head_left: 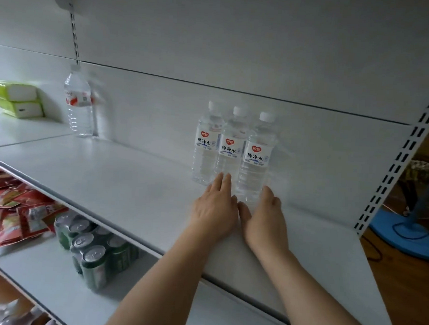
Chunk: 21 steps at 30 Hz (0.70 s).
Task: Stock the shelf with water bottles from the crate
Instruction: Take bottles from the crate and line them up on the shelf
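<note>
Both hands are out on the white shelf point(122, 181), centre-right of the frame, side by side and nearly touching. Left hand point(214, 207) lies with straight fingers, tips against the base of the middle bottle point(230, 148), gripping nothing. Right hand point(265, 218) sits at the foot of the right bottle point(255, 159), its fingers bent toward that bottle; how far they wrap it I cannot tell, since the back of the hand hides them.

Three small water bottles stand upright in a tight slanting row, touching, with the left bottle point(207, 146) rearmost, near the back panel. A fourth, taller bottle point(79, 103) stands alone at upper left, blurred, its label unreadable.

At far left, two green-and-white packs point(16, 100) are stacked, cut off by the frame edge. On the lower shelf, red packets point(17, 210) lie heaped, too jumbled to count, beside a wrapped pack of green cans point(95, 253), partly hidden under the shelf edge. At right, a blue fan base point(409, 237) is half cut off.
</note>
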Tool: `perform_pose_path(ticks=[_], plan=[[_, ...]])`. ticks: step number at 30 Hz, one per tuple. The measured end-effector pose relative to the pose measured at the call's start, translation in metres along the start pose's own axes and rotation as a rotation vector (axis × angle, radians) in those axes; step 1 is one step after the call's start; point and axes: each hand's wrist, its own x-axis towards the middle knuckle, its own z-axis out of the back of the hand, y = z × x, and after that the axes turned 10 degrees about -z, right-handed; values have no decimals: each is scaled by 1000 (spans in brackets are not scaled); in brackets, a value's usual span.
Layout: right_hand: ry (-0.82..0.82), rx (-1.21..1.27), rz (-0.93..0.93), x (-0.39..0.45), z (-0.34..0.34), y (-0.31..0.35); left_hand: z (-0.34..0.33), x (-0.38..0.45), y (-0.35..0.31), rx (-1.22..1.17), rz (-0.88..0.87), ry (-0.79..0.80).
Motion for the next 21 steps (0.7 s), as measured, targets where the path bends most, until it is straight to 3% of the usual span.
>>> perform_pose_path(ticks=[5, 9, 13, 21], plan=[[54, 117, 196, -56, 11, 14, 27, -53, 0, -361, 105, -145], [61, 238, 478, -106, -2, 54, 75, -130, 17, -577, 195, -404], [209, 337, 672, -166, -29, 96, 125, -218, 52, -468, 306, -519], [665, 372, 852, -307, -102, 133, 164, -411, 122, -345, 680, -455]])
